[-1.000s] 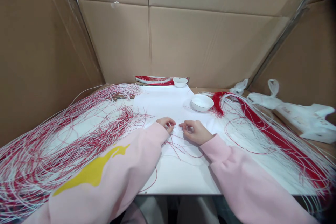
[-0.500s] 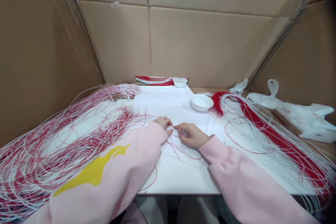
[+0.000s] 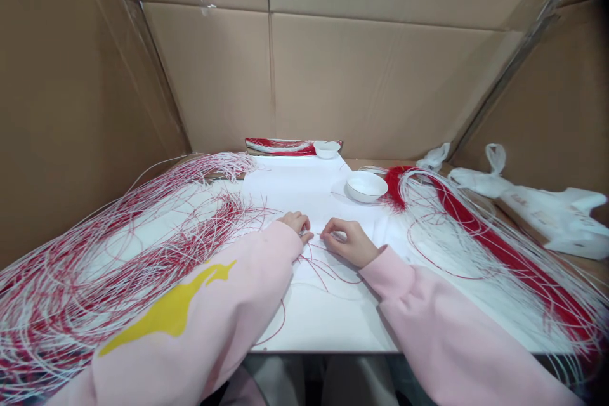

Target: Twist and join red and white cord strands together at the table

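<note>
My left hand [image 3: 297, 224] and my right hand [image 3: 346, 240] rest close together on the white table [image 3: 328, 323], both with fingers curled in a pinch. Thin red strings [image 3: 320, 266] run out from under the two hands toward me. What the fingertips pinch is too small to name for sure; it looks like a thin string end. Both arms wear pink sleeves, the left one with a yellow print.
A big loose pile of red and white strings [image 3: 118, 254] covers the left side. A bundle of red and white strings [image 3: 480, 235] lies on the right. A white bowl [image 3: 366, 186] stands behind my hands, a smaller bowl [image 3: 326, 149] farther back. White plastic bags [image 3: 547, 209] lie at right. Cardboard walls surround the table.
My right hand has slid a little to the left, closer to the left hand. The left hand has shifted slightly back.
</note>
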The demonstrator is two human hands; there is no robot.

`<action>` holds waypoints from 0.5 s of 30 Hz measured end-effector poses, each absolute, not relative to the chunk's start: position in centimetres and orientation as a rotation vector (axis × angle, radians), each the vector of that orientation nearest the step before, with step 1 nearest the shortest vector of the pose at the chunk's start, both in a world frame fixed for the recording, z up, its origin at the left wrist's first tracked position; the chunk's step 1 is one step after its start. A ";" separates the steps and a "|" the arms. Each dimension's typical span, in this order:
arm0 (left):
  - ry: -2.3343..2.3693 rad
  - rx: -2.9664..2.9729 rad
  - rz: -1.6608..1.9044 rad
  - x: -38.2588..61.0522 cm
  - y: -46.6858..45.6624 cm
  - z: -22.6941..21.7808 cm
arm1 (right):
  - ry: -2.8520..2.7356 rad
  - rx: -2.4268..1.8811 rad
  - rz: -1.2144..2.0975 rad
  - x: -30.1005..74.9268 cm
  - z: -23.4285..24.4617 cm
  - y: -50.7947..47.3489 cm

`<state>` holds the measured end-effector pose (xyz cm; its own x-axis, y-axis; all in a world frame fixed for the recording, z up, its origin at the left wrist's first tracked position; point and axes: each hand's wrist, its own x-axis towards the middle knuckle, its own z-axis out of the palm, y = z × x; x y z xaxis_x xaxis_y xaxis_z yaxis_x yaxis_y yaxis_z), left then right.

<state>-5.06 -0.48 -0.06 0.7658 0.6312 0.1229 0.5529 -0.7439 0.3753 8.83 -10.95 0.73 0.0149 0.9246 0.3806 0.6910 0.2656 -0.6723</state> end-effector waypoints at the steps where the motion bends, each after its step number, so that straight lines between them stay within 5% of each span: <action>1: 0.907 2.649 0.340 -5.1 -0.5 -0.1 | -1.727 -1.489 0.351 8.8 0.7 -10.9; 9: 0.840 2.589 0.463 -4.9 -0.4 -0.7 | -1.698 -1.488 0.265 8.8 0.5 -10.9; 15: 0.642 1.960 0.639 -4.4 -0.4 -1.2 | -1.696 -1.437 0.202 8.6 1.1 -11.0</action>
